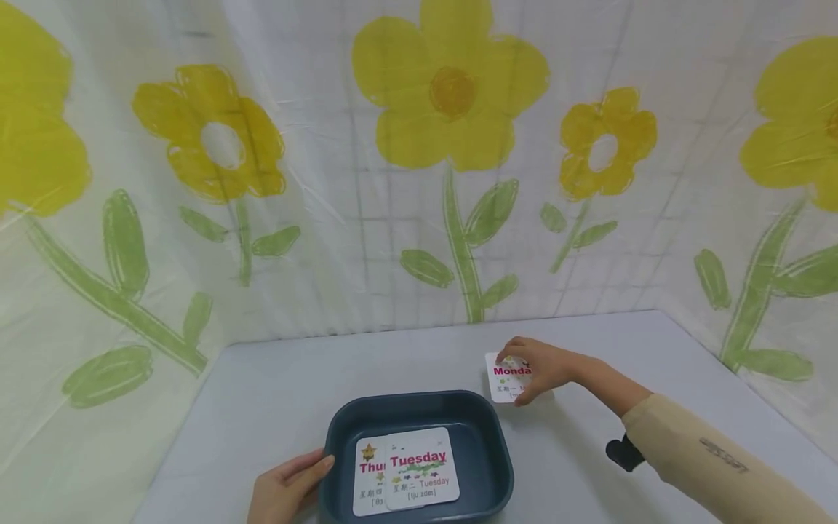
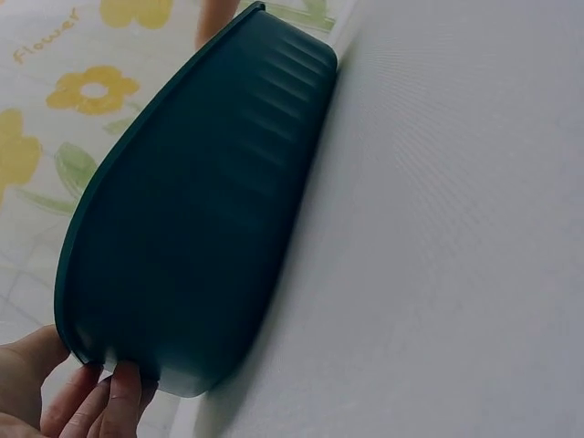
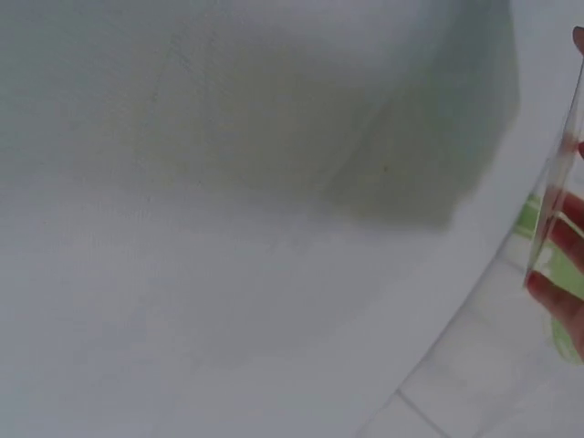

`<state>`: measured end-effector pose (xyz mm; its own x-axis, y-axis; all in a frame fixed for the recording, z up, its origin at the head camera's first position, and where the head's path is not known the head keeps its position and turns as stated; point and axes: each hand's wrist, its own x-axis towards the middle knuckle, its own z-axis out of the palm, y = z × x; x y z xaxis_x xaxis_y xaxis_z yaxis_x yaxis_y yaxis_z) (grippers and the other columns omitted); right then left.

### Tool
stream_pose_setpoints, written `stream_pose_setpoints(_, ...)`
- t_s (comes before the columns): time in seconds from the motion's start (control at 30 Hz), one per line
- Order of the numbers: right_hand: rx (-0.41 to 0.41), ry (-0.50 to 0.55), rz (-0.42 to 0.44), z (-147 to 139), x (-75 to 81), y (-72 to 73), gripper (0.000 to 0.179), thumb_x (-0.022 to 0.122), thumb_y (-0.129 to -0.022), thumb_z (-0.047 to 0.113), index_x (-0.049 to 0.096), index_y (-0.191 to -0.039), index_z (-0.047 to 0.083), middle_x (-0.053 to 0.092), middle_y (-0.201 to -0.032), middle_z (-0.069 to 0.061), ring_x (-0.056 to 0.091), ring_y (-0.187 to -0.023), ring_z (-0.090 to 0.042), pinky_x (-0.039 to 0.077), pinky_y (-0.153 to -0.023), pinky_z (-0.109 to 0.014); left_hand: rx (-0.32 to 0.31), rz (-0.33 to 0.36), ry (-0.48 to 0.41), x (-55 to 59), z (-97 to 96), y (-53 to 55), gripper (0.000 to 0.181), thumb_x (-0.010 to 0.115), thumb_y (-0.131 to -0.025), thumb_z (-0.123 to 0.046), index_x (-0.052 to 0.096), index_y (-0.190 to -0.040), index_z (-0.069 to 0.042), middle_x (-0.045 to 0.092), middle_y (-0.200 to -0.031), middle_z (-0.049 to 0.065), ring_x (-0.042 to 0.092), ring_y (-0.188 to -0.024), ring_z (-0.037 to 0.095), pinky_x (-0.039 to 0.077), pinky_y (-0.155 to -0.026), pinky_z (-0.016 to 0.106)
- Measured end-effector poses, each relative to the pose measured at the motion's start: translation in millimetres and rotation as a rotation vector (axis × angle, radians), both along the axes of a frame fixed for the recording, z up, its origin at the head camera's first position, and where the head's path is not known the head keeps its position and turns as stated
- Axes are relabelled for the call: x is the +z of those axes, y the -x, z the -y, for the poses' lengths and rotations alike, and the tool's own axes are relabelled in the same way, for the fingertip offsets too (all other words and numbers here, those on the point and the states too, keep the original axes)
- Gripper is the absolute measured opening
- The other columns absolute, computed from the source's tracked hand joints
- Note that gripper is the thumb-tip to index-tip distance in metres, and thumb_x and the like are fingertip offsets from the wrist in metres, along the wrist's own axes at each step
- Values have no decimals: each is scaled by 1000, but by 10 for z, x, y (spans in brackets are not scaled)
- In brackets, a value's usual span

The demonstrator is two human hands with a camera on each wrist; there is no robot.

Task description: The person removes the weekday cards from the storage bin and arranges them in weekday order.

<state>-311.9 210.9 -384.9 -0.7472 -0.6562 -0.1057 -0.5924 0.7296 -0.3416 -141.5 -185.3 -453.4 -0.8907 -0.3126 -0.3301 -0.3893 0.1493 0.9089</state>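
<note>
Curtain of thin white sheeting with yellow flowers (image 1: 314, 291) hangs beyond the right hand (image 1: 546, 364) and the left hand (image 1: 288, 484), taller than anything else I can see. Beneath both hands spreads the pale bench (image 1: 281, 393). Just to the left hand's right sits a dark teal, round-cornered tray (image 1: 419, 402), plastic by its look, its edge gripped between that hand's thumb and fingers. Past the tray's far right corner, the right hand, reaching out of a beige sleeve (image 1: 720, 466), pinches a white, round-cornered "Monday" card (image 1: 503, 386) by its edges; seen from the right wrist, it seems clear of the bench. Inside the tray, right of the left hand, a white "Tuesday" card (image 1: 422, 466) overlaps another white card beginning "Thu" (image 1: 368, 480).

To my eye, the step in hand is lifting the "Monday" card. If it is to join that pair, the next move calls for a short carry toward the left hand, over the rim, with a light, sure pinch.
</note>
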Motion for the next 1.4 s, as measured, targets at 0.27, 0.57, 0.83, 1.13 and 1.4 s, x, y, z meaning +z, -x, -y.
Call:
stream_pose_setpoints(0.27, 24, -11, 13, 9, -158, 131, 64, 82, -63, 35, 55, -117, 15, 49, -123, -9, 47, -107, -26, 44, -91, -47, 5, -15, 13, 16, -7, 0, 68, 74, -71, -48, 62, -114, 3, 65, -109, 21, 65, -94, 33, 53, -80, 44)
stream_pose_setpoints(0.57, 11, -31, 20, 67, -276, 264, 65, 84, -61, 32, 56, -117, 14, 50, -121, -10, 47, -107, -27, 43, -94, -47, -13, -52, 24, 2, -2, 13, 68, 74, -73, -46, 60, -115, 6, 64, -109, 23, 66, -93, 33, 55, -77, 42)
stream_pose_setpoints(0.83, -36, -70, 56, 109, -314, 345, 66, 86, -59, 31, 57, -115, 16, 49, -122, -9, 47, -107, -26, 43, -94, -47, -13, -50, 25, 7, -2, 12, 69, 74, -72, -47, 60, -114, 6, 64, -108, 23, 65, -94, 33, 55, -76, 41)
stream_pose_setpoints(1.13, -109, -89, 96, 130, -371, 373, 69, 88, -56, 28, 56, -116, 22, 48, -125, -5, 47, -103, -22, 45, -91, -45, -13, -56, 19, -1, -4, 6, 68, 75, -71, -46, 61, -113, 6, 65, -108, 23, 66, -93, 33, 55, -76, 41)
stream_pose_setpoints(1.4, -120, -123, 90, 163, -369, 392, 72, 89, -54, 29, 56, -118, 23, 48, -124, -3, 47, -102, -21, 46, -91, -45, -2, -52, 22, -12, -6, -2, 68, 75, -71, -46, 61, -113, 6, 65, -107, 23, 66, -93, 33, 55, -76, 41)
